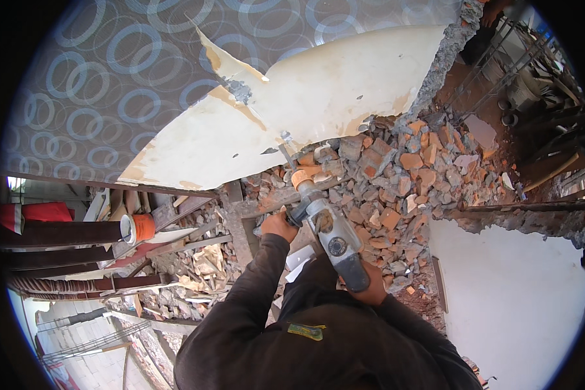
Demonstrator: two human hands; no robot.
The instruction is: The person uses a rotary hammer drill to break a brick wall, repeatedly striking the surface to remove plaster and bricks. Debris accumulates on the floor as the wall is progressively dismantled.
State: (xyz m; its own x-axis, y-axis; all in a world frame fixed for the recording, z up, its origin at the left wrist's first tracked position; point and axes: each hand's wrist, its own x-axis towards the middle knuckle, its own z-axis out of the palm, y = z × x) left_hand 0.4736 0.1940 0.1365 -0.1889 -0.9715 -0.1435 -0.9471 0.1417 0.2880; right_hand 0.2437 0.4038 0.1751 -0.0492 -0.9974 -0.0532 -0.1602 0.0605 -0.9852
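A grey rotary hammer (333, 231) points forward and away from my body, with an orange collar (301, 179) at its front. My left hand (280, 226) is closed round its black side handle. On the rear grip my right hand (372, 286) is wrapped, its fingers partly hidden by the tool. The narrow metal bit (286, 153) reaches the bare cream plaster of the wall (364, 71), at a small grey chipped spot near the wall's broken lower edge. Whether the tip is sunk in, I cannot tell. Torn wallpaper (133, 71) with ring patterns covers the rest.
Broken brick rubble (383, 195) lies heaped below the wall and to the right. A white-and-orange bucket (138, 228) rests at the left beside dark beams (65, 234) and loose boards. A white wall panel (507, 286) stands at right. Part of another person's hand (494, 12) shows at the top right.
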